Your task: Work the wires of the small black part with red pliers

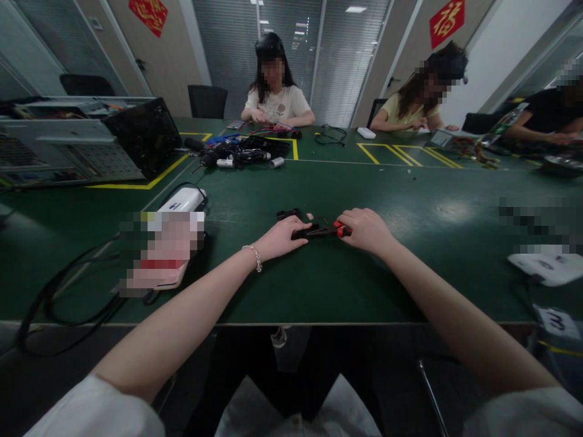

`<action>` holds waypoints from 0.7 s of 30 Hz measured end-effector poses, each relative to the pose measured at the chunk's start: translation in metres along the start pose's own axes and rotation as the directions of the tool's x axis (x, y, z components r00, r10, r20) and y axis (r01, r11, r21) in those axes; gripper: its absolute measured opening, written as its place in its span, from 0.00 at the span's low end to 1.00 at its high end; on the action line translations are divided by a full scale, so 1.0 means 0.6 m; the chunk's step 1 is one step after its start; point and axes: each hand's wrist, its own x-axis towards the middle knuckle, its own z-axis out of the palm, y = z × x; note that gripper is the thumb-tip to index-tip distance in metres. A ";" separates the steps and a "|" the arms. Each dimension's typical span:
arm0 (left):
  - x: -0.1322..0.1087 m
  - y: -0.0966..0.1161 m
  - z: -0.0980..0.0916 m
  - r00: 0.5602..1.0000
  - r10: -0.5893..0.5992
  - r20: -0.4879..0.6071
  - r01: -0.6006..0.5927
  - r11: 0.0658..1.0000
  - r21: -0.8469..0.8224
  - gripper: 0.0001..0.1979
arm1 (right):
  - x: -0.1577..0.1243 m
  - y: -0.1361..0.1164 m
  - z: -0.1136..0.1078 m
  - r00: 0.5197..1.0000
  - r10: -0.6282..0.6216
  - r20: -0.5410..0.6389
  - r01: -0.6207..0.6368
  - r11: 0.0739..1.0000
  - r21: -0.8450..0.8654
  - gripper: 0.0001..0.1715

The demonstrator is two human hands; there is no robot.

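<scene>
My left hand [283,235] is closed around a small black part [301,232] on the green table [319,285]; a bead bracelet sits on that wrist. My right hand [364,229] is closed on a red-handled tool [339,229] whose thin dark tip reaches toward the black part. Both hands rest on the table, close together. Just beyond them lie another small black piece [288,213] and a tiny pale bit [310,216].
An open computer case [77,142] stands at the far left, and a white device [181,200] with black cables lies at the near left. A pile of black parts and cables [237,152] lies mid-table. Three people sit across and to the right. A white object [549,267] lies near right.
</scene>
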 end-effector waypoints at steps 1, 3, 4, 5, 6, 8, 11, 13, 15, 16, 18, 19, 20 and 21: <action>0.000 0.001 0.000 1.000 -0.001 0.000 0.001 1.000 -0.001 0.23 | 0.000 0.000 0.000 1.000 -0.001 0.000 0.001 1.000 0.002 0.12; 0.000 0.001 0.000 1.000 -0.004 0.002 0.004 1.000 -0.004 0.23 | 0.000 -0.001 0.000 1.000 -0.003 0.001 0.003 1.000 0.006 0.12; 0.000 0.002 0.000 1.000 -0.004 0.002 0.004 1.000 -0.006 0.23 | 0.000 -0.001 0.000 1.000 -0.002 0.002 0.002 1.000 0.006 0.12; 0.000 0.001 0.000 1.000 -0.004 0.001 0.004 1.000 -0.008 0.23 | -0.001 -0.001 0.000 1.000 -0.002 0.003 0.002 1.000 0.006 0.12; 0.000 0.001 0.001 1.000 -0.003 0.003 0.003 1.000 -0.010 0.23 | -0.001 -0.001 0.000 1.000 -0.003 0.004 0.003 1.000 0.004 0.12; 0.001 0.000 0.001 1.000 0.001 0.004 -0.001 1.000 -0.009 0.23 | -0.001 -0.001 0.000 1.000 -0.003 0.005 0.003 1.000 -0.002 0.12; 0.001 -0.002 0.003 1.000 0.005 0.000 -0.005 1.000 -0.002 0.23 | -0.001 0.000 0.001 1.000 0.001 0.000 -0.001 1.000 -0.010 0.12; 0.001 -0.003 0.003 1.000 0.008 -0.005 -0.008 1.000 -0.003 0.23 | -0.001 0.000 0.002 1.000 0.001 -0.001 -0.001 1.000 -0.011 0.12; 0.001 -0.004 0.003 1.000 0.009 -0.004 -0.009 1.000 -0.007 0.23 | 0.000 -0.001 0.002 1.000 -0.001 0.003 0.001 1.000 -0.008 0.12; 0.001 -0.004 0.003 1.000 0.008 -0.003 -0.008 1.000 -0.007 0.23 | 0.000 -0.001 0.001 1.000 -0.001 0.006 0.001 1.000 -0.006 0.12; 0.001 -0.003 0.003 1.000 0.005 -0.004 -0.005 1.000 -0.007 0.23 | 0.001 -0.001 0.001 1.000 -0.002 0.013 0.002 1.000 -0.002 0.13; 0.001 -0.003 0.003 1.000 0.005 -0.007 -0.006 1.000 -0.006 0.23 | 0.001 0.000 0.000 1.000 -0.001 0.016 0.001 1.000 -0.001 0.13; 0.001 -0.003 0.003 1.000 0.008 -0.009 -0.008 1.000 -0.006 0.23 | 0.001 0.000 0.000 1.000 0.001 0.016 -0.001 1.000 -0.001 0.13; 0.001 -0.003 0.003 1.000 0.011 -0.010 -0.011 1.000 -0.007 0.23 | 0.000 0.000 -0.001 1.000 0.003 0.015 -0.003 1.000 -0.002 0.13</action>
